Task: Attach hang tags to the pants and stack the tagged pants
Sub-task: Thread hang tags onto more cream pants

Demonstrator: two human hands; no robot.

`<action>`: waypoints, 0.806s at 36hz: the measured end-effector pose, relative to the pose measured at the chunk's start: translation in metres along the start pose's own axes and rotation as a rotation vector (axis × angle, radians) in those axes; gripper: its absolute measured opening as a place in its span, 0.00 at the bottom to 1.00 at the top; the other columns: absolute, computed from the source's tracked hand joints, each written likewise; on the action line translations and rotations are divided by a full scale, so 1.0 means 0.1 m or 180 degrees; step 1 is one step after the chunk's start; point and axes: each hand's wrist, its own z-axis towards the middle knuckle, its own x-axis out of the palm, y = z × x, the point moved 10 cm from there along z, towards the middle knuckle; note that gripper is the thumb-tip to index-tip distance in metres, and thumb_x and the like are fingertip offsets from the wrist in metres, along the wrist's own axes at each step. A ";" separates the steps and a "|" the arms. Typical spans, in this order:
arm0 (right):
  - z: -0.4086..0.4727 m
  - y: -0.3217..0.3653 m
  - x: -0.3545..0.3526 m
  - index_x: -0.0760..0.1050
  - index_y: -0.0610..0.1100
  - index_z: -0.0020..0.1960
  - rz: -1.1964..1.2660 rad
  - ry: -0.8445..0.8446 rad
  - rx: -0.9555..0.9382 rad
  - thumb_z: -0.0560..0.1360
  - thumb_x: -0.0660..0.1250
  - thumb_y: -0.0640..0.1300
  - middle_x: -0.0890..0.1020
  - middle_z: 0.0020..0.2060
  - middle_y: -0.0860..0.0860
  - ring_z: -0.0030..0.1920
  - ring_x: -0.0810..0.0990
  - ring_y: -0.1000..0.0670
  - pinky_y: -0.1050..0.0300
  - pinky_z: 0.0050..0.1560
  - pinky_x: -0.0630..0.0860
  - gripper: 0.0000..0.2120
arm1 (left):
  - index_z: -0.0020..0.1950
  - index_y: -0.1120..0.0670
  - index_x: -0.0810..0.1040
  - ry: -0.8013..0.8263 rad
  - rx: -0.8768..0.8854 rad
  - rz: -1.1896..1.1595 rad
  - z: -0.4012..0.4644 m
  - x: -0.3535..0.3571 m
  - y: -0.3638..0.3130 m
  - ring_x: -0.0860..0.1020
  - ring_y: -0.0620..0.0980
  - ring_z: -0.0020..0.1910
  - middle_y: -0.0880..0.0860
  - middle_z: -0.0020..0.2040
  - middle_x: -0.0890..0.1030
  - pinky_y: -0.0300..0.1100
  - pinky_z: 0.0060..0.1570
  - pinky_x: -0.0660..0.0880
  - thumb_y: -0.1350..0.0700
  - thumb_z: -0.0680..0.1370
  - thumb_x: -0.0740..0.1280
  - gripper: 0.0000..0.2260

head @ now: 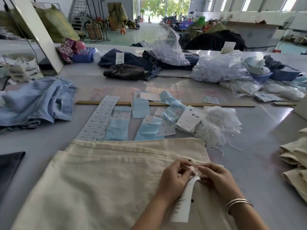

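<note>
Near table edge: your left hand (176, 176) and right hand (214, 176) both pinch the top of a white tag (182, 206) at the waistband of the cream pants (99, 180), likely to thread its string. Tag lies down the pants. Right edge: stack of cream pants (294, 161), probably tagged. Mid-table: strings (216, 127), label sheets (98, 118), ruler (216, 104) within reach.

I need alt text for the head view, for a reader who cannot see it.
Two hands, left hand and right hand, pinch the top of a white hang tag at the waistband of cream pants on a table. Sticker sheets lie beyond.
</note>
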 end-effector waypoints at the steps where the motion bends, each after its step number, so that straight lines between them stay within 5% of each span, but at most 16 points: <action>1: 0.00 0.00 -0.01 0.82 0.35 0.41 0.0056 -0.0051 -0.0002 0.70 0.70 0.33 0.81 0.31 0.43 0.27 0.79 0.52 0.64 0.28 0.76 0.03 | 0.48 0.51 0.78 -0.0008 -0.0069 -0.0092 0.00 -0.01 0.01 0.83 0.46 0.43 0.53 0.43 0.84 0.33 0.41 0.75 0.63 0.76 0.70 0.07; 7: -0.07 0.04 0.00 0.85 0.44 0.39 0.0129 -0.0231 -0.0185 0.65 0.73 0.40 0.81 0.29 0.48 0.28 0.77 0.56 0.67 0.28 0.73 0.04 | 0.47 0.51 0.79 -0.0084 -0.0066 -0.0311 -0.01 -0.05 -0.02 0.82 0.42 0.41 0.49 0.41 0.84 0.30 0.38 0.73 0.65 0.75 0.68 0.09; 13: -0.10 -0.02 0.12 0.85 0.40 0.42 0.0297 -0.0327 -0.0283 0.69 0.72 0.37 0.81 0.31 0.44 0.30 0.76 0.54 0.67 0.29 0.72 0.03 | 0.45 0.54 0.80 -0.0306 -0.0014 -0.0644 -0.03 -0.13 -0.03 0.81 0.46 0.39 0.53 0.38 0.84 0.34 0.39 0.74 0.69 0.75 0.66 0.10; 19: -0.13 -0.02 0.16 0.85 0.45 0.42 0.0321 -0.0350 -0.0333 0.60 0.74 0.48 0.84 0.38 0.43 0.37 0.77 0.50 0.62 0.36 0.73 0.12 | 0.45 0.53 0.80 -0.0231 -0.0023 -0.0709 -0.02 -0.12 -0.02 0.83 0.55 0.44 0.53 0.42 0.84 0.43 0.43 0.78 0.68 0.75 0.67 0.10; 29: -0.12 -0.01 0.19 0.86 0.45 0.43 0.0251 -0.0257 -0.0401 0.60 0.74 0.48 0.85 0.41 0.42 0.41 0.78 0.46 0.55 0.42 0.72 0.12 | 0.43 0.47 0.81 -0.0207 -0.0065 -0.0540 -0.04 -0.11 -0.04 0.80 0.45 0.39 0.47 0.40 0.84 0.43 0.42 0.77 0.66 0.74 0.67 0.13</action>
